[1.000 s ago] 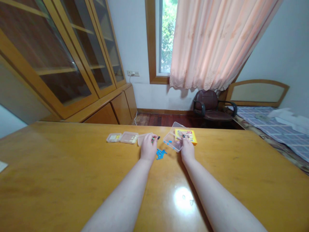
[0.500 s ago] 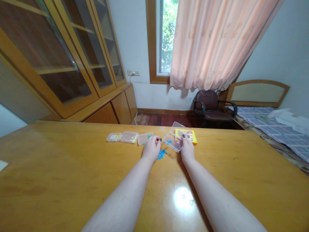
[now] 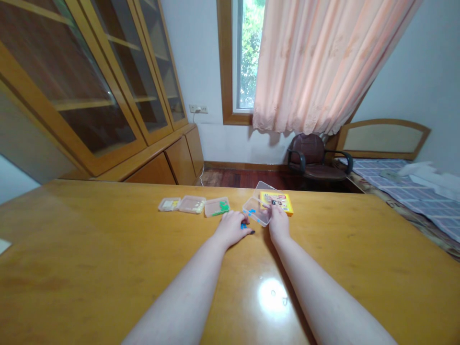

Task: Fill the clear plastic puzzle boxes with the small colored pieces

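My left hand point(image 3: 233, 229) rests low over the small blue pieces point(image 3: 244, 226) on the table, thumb and fingers apart with some blue showing between them. Part of that pile is hidden under the hand. In my right hand point(image 3: 278, 223) is a clear plastic box point(image 3: 257, 218), gripped at its right side and tilted, its lid raised at the back. A few blue pieces lie inside it. Just behind my left hand stands an open clear box with green pieces point(image 3: 223, 207).
A yellow printed box point(image 3: 287, 203) lies behind my right hand. Further left are a clear box with pale pieces point(image 3: 192, 204) and a smaller clear case point(image 3: 168, 204). Beyond the table's point(image 3: 89, 249) far edge stands an armchair point(image 3: 311, 153).
My left hand has moved down and slightly right from above the pile onto the blue pieces, its fingers spreading. The green pieces are now uncovered. My right hand and its box stay put.
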`<state>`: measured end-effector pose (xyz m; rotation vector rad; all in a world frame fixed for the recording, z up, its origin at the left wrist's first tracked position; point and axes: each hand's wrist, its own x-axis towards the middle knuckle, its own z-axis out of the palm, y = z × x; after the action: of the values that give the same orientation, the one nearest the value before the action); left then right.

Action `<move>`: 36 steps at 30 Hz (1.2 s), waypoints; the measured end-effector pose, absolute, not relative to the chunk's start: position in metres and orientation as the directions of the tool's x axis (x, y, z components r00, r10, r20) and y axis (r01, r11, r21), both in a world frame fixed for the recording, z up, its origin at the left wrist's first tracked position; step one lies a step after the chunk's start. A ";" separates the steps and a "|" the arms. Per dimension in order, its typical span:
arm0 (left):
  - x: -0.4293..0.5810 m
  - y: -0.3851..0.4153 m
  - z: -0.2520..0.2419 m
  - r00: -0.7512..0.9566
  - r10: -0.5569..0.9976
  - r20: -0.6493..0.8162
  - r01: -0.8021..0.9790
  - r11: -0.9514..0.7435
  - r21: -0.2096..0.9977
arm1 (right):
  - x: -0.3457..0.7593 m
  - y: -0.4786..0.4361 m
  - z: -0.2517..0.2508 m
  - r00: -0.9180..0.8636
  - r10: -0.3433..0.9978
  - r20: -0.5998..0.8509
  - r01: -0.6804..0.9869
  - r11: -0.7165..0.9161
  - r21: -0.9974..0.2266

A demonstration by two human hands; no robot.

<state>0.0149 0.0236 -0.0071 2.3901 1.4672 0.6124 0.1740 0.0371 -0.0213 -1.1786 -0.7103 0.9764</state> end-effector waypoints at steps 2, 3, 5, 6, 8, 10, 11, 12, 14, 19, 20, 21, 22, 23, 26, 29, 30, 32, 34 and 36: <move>0.015 0.024 -0.007 0.400 0.895 0.198 0.786 -0.446 0.428 | 0.174 0.038 -0.023 0.423 0.906 -0.034 -0.261 0.086 -0.962; 0.015 0.025 -0.007 0.396 0.898 0.190 0.792 -0.439 0.424 | 0.174 0.038 -0.023 0.423 0.906 -0.034 -0.265 0.087 -0.960; 0.015 0.027 -0.007 0.387 0.905 0.177 0.802 -0.425 0.419 | 0.174 0.039 -0.024 0.427 0.904 -0.033 -0.263 0.089 -0.961; 0.015 0.028 -0.007 0.383 0.907 0.173 0.805 -0.420 0.419 | 0.174 0.040 -0.025 0.428 0.903 -0.033 -0.261 0.088 -0.961; 0.015 0.029 -0.008 0.378 0.911 0.167 0.808 -0.412 0.421 | 0.174 0.040 -0.027 0.424 0.905 -0.034 -0.261 0.086 -0.961; 0.015 0.030 -0.010 0.374 0.912 0.170 0.809 -0.410 0.421 | 0.175 0.041 -0.028 0.417 0.908 -0.035 -0.265 0.084 -0.961; 0.016 0.030 -0.010 0.370 0.913 0.174 0.810 -0.409 0.420 | 0.175 0.041 -0.028 0.413 0.910 -0.034 -0.264 0.084 -0.961; 0.016 0.030 -0.010 0.367 0.914 0.175 0.811 -0.407 0.420 | 0.175 0.041 -0.028 0.411 0.911 -0.034 -0.260 0.082 -0.962; 0.017 0.029 -0.011 0.356 0.918 0.173 0.814 -0.396 0.425 | 0.176 0.040 -0.027 0.411 0.911 -0.035 -0.247 0.074 -0.966; 0.015 0.031 -0.011 0.292 0.923 0.249 0.783 -0.380 0.492 | 0.176 0.038 -0.023 0.425 0.904 -0.042 -0.222 0.059 -0.973; 0.014 0.032 -0.011 0.262 0.924 0.280 0.773 -0.374 0.513 | 0.176 0.038 -0.024 0.426 0.904 -0.042 -0.217 0.057 -0.974; 0.013 0.033 -0.010 0.222 0.924 0.310 0.764 -0.363 0.533 | 0.176 0.038 -0.024 0.431 0.902 -0.039 -0.208 0.057 -0.977; 0.012 0.034 -0.009 0.174 0.925 0.338 0.757 -0.345 0.554 | 0.177 0.039 -0.025 0.436 0.899 -0.034 -0.196 0.059 -0.979; 0.011 0.034 -0.008 0.119 0.924 0.363 0.751 -0.323 0.576 | 0.177 0.040 -0.026 0.441 0.897 -0.027 -0.185 0.061 -0.981; 0.008 0.034 -0.004 -0.030 0.905 0.424 0.721 -0.274 0.636 | 0.179 0.041 -0.028 0.447 0.894 -0.013 -0.154 0.063 -0.986; 0.005 0.032 -0.001 -0.089 0.881 0.464 0.670 -0.291 0.683 | 0.179 0.040 -0.027 0.431 0.902 -0.023 -0.156 0.050 -0.986; 0.005 0.032 -0.001 -0.094 0.875 0.475 0.658 -0.303 0.689 | 0.178 0.039 -0.027 0.424 0.905 -0.025 -0.157 0.046 -0.987; 0.005 0.030 0.000 -0.084 0.864 0.496 0.651 -0.329 0.684 | 0.177 0.038 -0.025 0.397 0.918 -0.013 -0.129 0.042 -0.991; 0.007 0.029 0.000 -0.032 0.861 0.508 0.658 -0.365 0.658 | 0.175 0.038 -0.025 0.356 0.934 0.019 -0.080 0.051 -0.996; 0.009 0.028 0.000 0.051 0.863 0.503 0.669 -0.403 0.624 | 0.174 0.038 -0.026 0.311 0.950 0.041 -0.060 0.062 -0.996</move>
<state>0.0089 0.0280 0.0003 2.1028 1.5704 1.2750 0.1737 0.0380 -0.0263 -1.2536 -0.9517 0.9713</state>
